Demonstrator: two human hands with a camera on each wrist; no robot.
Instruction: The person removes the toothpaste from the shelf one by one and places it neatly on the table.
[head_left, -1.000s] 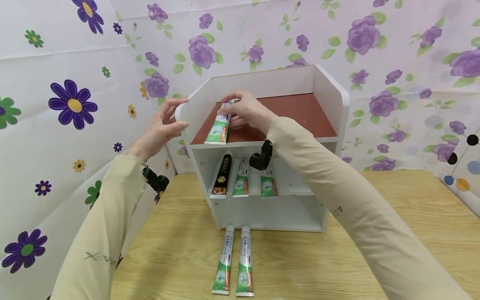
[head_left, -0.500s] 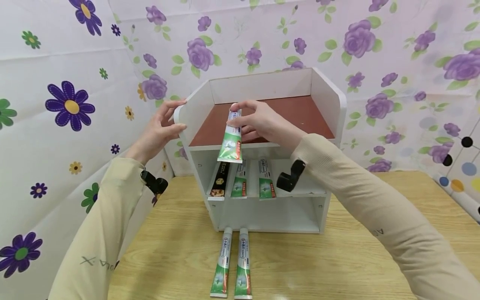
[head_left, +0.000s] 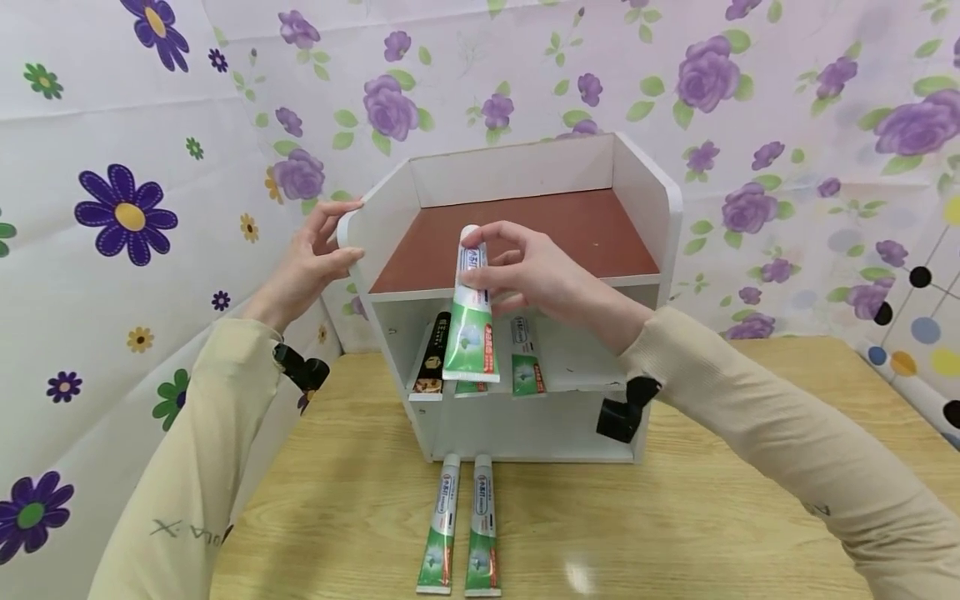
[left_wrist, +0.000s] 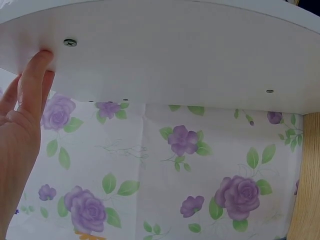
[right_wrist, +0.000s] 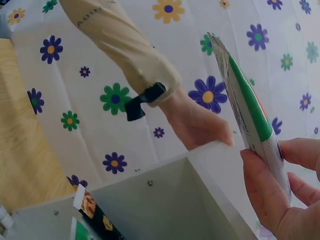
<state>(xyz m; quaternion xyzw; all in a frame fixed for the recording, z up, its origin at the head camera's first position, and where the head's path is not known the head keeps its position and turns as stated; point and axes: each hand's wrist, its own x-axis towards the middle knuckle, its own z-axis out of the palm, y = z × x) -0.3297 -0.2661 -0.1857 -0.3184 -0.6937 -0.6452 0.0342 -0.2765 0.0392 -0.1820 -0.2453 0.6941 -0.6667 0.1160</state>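
Note:
My right hand (head_left: 517, 271) pinches a green and white toothpaste tube (head_left: 471, 317) by its upper part, in front of the white shelf unit (head_left: 645, 192). The tube (right_wrist: 245, 112) hangs cap up, clear of the brown top shelf (head_left: 570, 225). My left hand (head_left: 311, 258) grips the unit's left side panel (left_wrist: 165, 50) at its front top corner, and my thumb (left_wrist: 32, 82) lies flat on the panel. On the middle shelf lie a black tube (head_left: 432, 360) and a green tube (head_left: 527, 357); another is mostly hidden behind the held one.
Two more green and white tubes (head_left: 459, 525) lie side by side on the wooden table (head_left: 675, 517) in front of the unit. Floral cloth (head_left: 112, 208) covers the walls to the left and behind. The bottom compartment (head_left: 525, 429) looks bare.
My right hand lifted the tube off the brown top shelf and drew it forward and down, until it hangs before the middle shelf. My left hand kept its hold on the side panel.

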